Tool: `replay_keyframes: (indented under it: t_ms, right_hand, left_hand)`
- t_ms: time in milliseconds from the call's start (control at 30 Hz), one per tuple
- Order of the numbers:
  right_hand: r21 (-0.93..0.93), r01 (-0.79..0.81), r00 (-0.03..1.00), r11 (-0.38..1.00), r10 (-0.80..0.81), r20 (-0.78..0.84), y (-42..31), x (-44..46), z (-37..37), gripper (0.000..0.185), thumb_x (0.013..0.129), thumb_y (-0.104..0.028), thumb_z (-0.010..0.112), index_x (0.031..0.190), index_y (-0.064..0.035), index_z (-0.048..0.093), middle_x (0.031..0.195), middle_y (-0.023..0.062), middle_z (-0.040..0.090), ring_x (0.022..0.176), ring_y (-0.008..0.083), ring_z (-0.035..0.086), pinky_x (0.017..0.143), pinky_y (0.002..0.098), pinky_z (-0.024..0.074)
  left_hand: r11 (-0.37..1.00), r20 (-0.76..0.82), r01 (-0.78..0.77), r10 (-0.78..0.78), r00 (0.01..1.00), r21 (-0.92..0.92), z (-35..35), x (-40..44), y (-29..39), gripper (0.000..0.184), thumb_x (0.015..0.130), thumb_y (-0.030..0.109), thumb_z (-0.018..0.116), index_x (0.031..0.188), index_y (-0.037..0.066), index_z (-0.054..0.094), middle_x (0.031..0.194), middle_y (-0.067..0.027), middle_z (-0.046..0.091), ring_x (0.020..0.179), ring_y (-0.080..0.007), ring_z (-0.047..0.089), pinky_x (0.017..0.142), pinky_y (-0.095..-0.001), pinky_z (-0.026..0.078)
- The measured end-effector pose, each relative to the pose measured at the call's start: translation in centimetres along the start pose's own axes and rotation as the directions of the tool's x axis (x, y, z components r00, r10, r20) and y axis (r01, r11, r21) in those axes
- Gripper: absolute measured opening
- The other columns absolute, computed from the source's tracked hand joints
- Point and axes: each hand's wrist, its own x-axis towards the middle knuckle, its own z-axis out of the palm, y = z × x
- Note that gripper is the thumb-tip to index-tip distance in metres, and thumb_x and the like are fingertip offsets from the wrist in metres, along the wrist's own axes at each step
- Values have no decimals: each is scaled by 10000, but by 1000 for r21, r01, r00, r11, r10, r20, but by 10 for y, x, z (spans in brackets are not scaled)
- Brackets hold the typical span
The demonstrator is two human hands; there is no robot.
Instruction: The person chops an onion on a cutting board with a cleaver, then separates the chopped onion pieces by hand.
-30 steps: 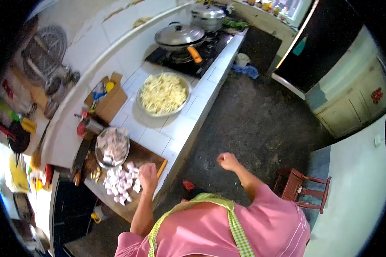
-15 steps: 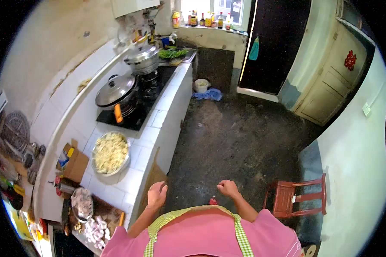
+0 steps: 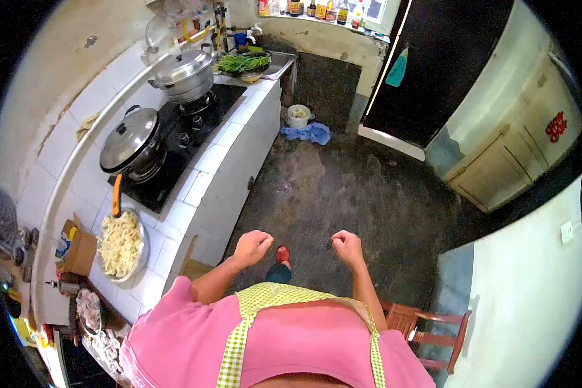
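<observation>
My left hand hangs over the floor in front of my body, its fingers curled with nothing seen in them. My right hand is held at the same height to the right, also loosely closed around nothing visible. Neither touches anything. Nearest on the left is the tiled counter, with a bowl of pale yellow shredded food. A lidded pan with an orange handle and a large lidded pot stand on the black stove.
Green vegetables lie beside the sink. A white bucket and a blue bag are on the dark floor. A wooden chair stands by the right wall, and cut white pieces lie at lower left.
The view has moved forward and turned along the counter. My left hand has left the area above the cutting board and now hangs over the floor. The stove and sink appear nearer.
</observation>
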Motion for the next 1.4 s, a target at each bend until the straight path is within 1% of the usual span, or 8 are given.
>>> replay_keyframes:
  t_ms: [367,433,600,867,1000,1067,1133,1400]
  right_hand:
    - [-272,-505,851,819,525,-1,256,148,-60,404,788,-416,513,681,-41,622,718,172,618,717,318,609,630,418,458]
    - [-712,-79,817,698,454,354,351,133,-52,370,799,-357,496,624,-51,608,606,147,602,589,282,609,523,408,452]
    - [-548,-392,646,739,645,409,366,204,-40,327,777,-332,508,642,-51,606,630,149,603,597,299,602,523,413,453]
    - [-511,-153,776,846,423,468,383,480,-67,263,743,-292,527,672,-51,603,669,150,604,610,327,592,524,421,455]
    - [-777,462,880,427,-333,340,275,637,-120,268,785,-276,510,746,-15,558,675,157,587,610,343,562,534,417,442]
    - [-146,-39,997,989,48,54,231,712,-136,260,826,-270,508,757,-23,547,613,80,540,527,204,498,495,331,400]
    - [392,-263,958,881,286,0,159,770,-141,166,853,-205,533,888,-58,601,691,23,578,521,96,501,433,237,374]
    - [-363,-474,802,802,564,198,252,775,-68,205,737,-250,559,872,-124,648,749,34,640,634,210,602,633,342,479]
  left_hand:
    - [976,-34,-216,216,976,-18,11,327,3,317,833,258,526,1036,21,580,968,-166,610,876,-297,596,756,-368,465]
    - [983,102,-182,184,977,-33,1,393,3,259,807,243,567,940,25,611,917,-160,616,843,-297,598,728,-366,469]
    - [914,-123,-405,406,906,28,-15,551,-14,283,806,245,579,1004,45,612,949,-128,631,863,-249,610,778,-343,474]
    - [948,-254,-10,-75,964,-317,-113,777,-84,341,796,204,601,1096,45,568,941,-82,636,831,-147,594,758,-273,471]
    - [912,-350,181,-316,882,-369,-193,844,-132,323,786,203,607,1083,85,557,1043,-84,569,857,-179,560,752,-320,468]
    - [865,-296,305,-435,850,-398,-247,881,-169,393,808,315,570,1154,137,511,1106,-81,541,915,-224,537,782,-379,458]
    - [816,-361,267,-487,795,-513,-307,923,-244,493,815,382,567,1245,173,449,1236,-75,470,1084,-255,458,824,-379,441]
    - [369,-218,386,-898,383,-845,-390,1051,-396,806,736,458,648,1343,134,230,1375,-113,218,1127,-309,378,825,-444,463]
